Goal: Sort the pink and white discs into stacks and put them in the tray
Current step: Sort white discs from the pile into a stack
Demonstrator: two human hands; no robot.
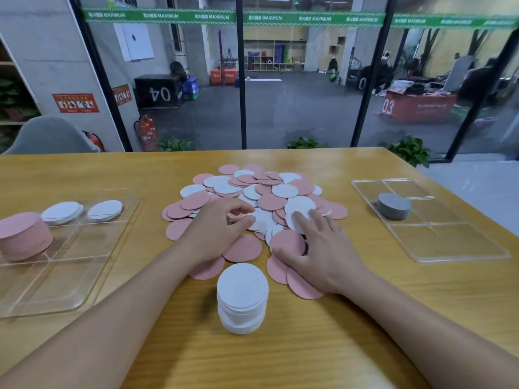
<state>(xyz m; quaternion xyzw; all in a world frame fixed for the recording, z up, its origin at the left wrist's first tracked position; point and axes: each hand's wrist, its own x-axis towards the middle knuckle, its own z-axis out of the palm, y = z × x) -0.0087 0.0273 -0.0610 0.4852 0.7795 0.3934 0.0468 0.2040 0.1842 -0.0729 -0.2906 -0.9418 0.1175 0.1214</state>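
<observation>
The wooden tabletop [323, 346] carries everything. Near its left edge lies a clear divided tray [56, 276]; in its far-left compartment stands a thick pink stack [24, 237], and the two compartments along its far side each hold a low white stack [62, 212] and [105, 210]. Near the right edge lies a second clear tray [449, 242], with a grey stack of discs [394, 206] standing in one of its far compartments. In the middle of the tabletop spreads a loose pile of pink and white discs [266, 192], overlapping one another. At the pile's near side, between the two forearms, stands a tall white stack [243, 297], a little uneven down its side. The left hand [216, 234] rests on the pile with fingers curled, thumb and forefinger pinching at a white disc [261, 220]. The right hand [323, 256] lies flat with fingers spread across the discs, its forefinger touching a white one and its thumb beside a pink disc [288, 242].
</observation>
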